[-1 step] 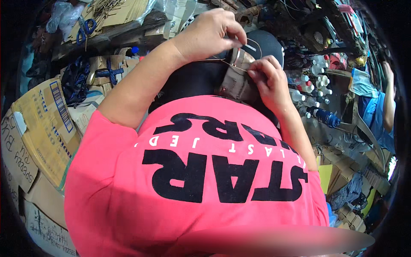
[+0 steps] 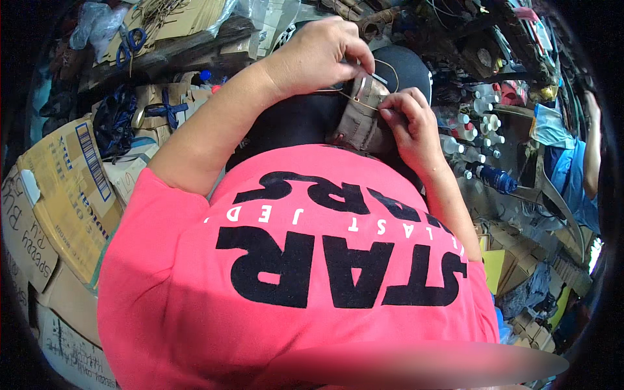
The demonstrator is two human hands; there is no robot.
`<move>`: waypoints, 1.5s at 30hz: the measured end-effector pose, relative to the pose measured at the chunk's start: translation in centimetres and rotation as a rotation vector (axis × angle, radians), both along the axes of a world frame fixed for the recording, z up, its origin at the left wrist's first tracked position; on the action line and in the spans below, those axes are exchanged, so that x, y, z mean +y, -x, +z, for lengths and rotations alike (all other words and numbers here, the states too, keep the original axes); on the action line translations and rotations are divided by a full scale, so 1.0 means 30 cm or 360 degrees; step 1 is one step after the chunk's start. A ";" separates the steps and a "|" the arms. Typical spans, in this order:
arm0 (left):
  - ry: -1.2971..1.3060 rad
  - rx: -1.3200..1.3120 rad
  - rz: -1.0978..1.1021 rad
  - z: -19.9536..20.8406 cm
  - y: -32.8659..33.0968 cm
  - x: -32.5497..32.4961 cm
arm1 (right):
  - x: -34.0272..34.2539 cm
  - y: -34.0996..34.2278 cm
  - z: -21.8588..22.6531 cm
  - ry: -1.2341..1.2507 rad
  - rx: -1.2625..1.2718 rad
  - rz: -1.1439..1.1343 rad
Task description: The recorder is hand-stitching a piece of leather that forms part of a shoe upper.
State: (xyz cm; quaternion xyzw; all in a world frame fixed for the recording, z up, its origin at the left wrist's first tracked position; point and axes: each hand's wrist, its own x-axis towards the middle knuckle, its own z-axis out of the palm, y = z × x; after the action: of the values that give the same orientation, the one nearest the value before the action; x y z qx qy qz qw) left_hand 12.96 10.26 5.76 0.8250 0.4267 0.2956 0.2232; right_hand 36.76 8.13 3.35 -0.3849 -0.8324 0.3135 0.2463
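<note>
My left hand (image 2: 325,55) reaches over a small tan leather piece (image 2: 359,127) and pinches a thin tan cord (image 2: 385,67) that loops out from it. A small metal tool (image 2: 361,86) pokes up at the top of the piece, under my left fingers. My right hand (image 2: 408,123) grips the leather piece from its right side, fingertips on its edge. Beneath the piece lies a dark round item (image 2: 296,120) on my lap. My pink printed shirt (image 2: 312,273) fills the lower view.
Cardboard boxes (image 2: 65,188) are stacked at the left. Blue-handled scissors (image 2: 130,42) lie on a cluttered shelf at the upper left. White bottles (image 2: 481,110) and a blue bottle (image 2: 497,177) stand at the right. Another person in blue (image 2: 572,169) is at the far right.
</note>
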 end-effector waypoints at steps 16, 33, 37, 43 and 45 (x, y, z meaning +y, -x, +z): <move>-0.0141 0.0145 -0.0113 -0.036 -0.037 -0.025 | -0.018 -0.013 -0.030 0.0022 0.0124 -0.0133; -0.0387 0.0559 -0.0252 0.044 -0.098 -0.069 | -0.020 -0.135 -0.035 0.0100 0.0332 -0.0562; -0.0374 0.0827 -0.0823 0.053 -0.215 -0.108 | -0.030 -0.156 -0.057 -0.0019 0.0026 -0.0483; -0.0272 0.0992 -0.0879 0.113 -0.205 -0.086 | -0.044 -0.098 -0.031 -0.0391 -0.0322 -0.0404; -0.0414 0.0904 -0.0788 0.118 -0.189 -0.096 | -0.038 -0.056 -0.020 -0.0456 -0.0377 -0.0370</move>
State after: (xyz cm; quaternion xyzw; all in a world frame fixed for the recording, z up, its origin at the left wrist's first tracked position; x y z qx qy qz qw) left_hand 18.62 7.38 9.28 0.9733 0.2186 0.0445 0.0545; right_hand 38.45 6.98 2.74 -0.4735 -0.8416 0.1142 0.2334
